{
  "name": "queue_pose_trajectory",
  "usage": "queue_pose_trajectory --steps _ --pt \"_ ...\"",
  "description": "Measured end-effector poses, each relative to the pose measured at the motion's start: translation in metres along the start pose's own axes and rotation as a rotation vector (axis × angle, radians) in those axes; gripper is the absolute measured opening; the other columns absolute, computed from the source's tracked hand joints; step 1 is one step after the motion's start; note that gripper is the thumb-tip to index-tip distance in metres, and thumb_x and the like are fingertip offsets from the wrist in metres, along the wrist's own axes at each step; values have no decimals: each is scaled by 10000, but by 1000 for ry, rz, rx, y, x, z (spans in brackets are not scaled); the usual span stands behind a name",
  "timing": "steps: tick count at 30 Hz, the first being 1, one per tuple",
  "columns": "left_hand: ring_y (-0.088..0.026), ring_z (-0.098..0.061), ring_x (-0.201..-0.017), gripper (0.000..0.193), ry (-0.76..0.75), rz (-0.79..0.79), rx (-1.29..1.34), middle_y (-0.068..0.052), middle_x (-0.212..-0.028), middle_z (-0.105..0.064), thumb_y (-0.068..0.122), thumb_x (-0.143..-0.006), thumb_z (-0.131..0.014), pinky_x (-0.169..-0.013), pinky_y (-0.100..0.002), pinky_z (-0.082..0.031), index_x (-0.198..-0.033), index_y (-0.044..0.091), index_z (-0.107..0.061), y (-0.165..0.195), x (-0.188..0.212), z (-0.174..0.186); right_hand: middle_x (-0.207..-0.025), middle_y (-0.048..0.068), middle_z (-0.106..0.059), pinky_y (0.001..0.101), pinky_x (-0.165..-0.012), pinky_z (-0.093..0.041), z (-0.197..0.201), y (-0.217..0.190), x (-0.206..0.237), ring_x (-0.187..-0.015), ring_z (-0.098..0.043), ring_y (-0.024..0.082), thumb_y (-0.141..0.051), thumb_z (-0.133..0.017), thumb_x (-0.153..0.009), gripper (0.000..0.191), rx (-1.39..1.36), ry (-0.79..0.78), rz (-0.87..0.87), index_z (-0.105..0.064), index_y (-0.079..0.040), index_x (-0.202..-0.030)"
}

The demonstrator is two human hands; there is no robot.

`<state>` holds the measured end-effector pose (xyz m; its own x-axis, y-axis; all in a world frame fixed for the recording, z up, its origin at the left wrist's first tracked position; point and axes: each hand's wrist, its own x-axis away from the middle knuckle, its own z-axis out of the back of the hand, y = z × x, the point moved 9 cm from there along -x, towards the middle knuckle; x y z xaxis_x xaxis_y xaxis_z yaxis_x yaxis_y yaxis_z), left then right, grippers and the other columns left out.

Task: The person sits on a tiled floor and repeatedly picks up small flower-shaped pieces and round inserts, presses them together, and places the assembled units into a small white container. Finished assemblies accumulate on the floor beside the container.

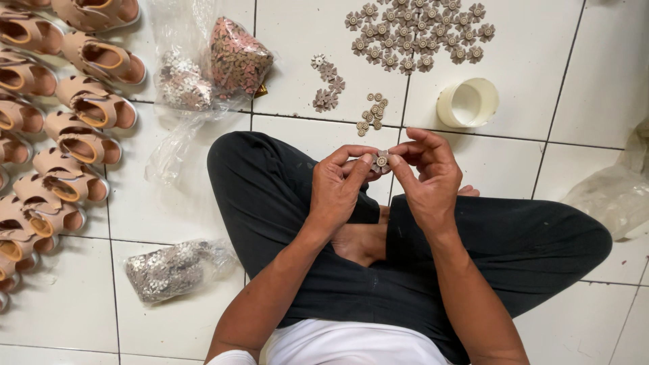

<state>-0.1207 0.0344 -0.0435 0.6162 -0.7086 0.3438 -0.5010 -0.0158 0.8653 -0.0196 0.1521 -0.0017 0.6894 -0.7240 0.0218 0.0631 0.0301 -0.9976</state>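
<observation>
A: Flower ornament (380, 161), small and brownish with a pale round center, sits pinched between both hands above the crossed legs in dark trousers (284, 203).

B: How are the hands on it?

A: The left hand (336, 189) presses thumb and forefinger together on its left edge; the right hand (427, 177) nips the right edge with its fingertips, other fingers curled loosely above.

B: What lies around?

A: Farther off on the white tiled floor (169, 203), a spread of finished flowers (416, 34) lies at the far side, right of center. Nearer, a little cluster of pale round centers (372, 113) and a few loose brown petals (328, 84) lie just beyond the knees. A white round plastic cup (468, 103) lies to the right of them.

B: And to the left?

A: Rows of tan child sandals (67, 108) line the left edge. Clear plastic bags of flower pieces (216, 64) lie far left of center, another bag (172, 269) near the left knee. A crumpled plastic sheet (618, 189) rests at the right edge. Nothing blocks the hands.
</observation>
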Motion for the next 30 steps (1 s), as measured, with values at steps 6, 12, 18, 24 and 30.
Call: queue_pose_trajectory --steps 6,12,18,24,30 --pt "-144 -763 -910 260 -42 10 79 -103 -972 -770 191 -1063 -605 -843 -293 -652 -1132 -40 -704 -4 1 -2 -1017 92 -715 220 -804 -564 4 8 1 -943 -684 106 50 -709 -985 395 -69 16 -59 -539 19 -1341" --pt "-179 -768 -909 249 -97 104 -7 -167 -932 -784 112 -952 -718 -841 -292 -642 -1138 -49 -678 -9 2 -10 -991 94 -708 234 -768 -588 3 4 2 -904 -689 110 36 -712 -988 397 -69 24 -58 -532 15 -1342" --pt "-197 -779 -890 216 -83 131 -3 -182 -908 -784 89 -961 -706 -827 -306 -651 -1110 -66 -687 -16 2 -11 -990 86 -706 246 -766 -598 2 8 5 -896 -691 114 33 -707 -979 400 -94 23 -83 -529 11 -1337" --pt "-221 -774 -910 224 -108 117 41 -187 -946 -780 78 -977 -699 -856 -333 -647 -1130 -84 -681 -23 -3 -7 -1055 104 -700 248 -832 -581 6 15 6 -943 -672 111 37 -667 -1013 362 -114 32 -70 -532 16 -1348" --pt "-230 -772 -1002 347 -182 150 130 -186 -1041 -764 248 -1045 -588 -942 -353 -625 -1209 -52 -647 -22 -2 -8 -1090 108 -712 258 -858 -589 7 25 5 -953 -674 115 19 -624 -1033 329 -186 21 -110 -528 11 -1348"
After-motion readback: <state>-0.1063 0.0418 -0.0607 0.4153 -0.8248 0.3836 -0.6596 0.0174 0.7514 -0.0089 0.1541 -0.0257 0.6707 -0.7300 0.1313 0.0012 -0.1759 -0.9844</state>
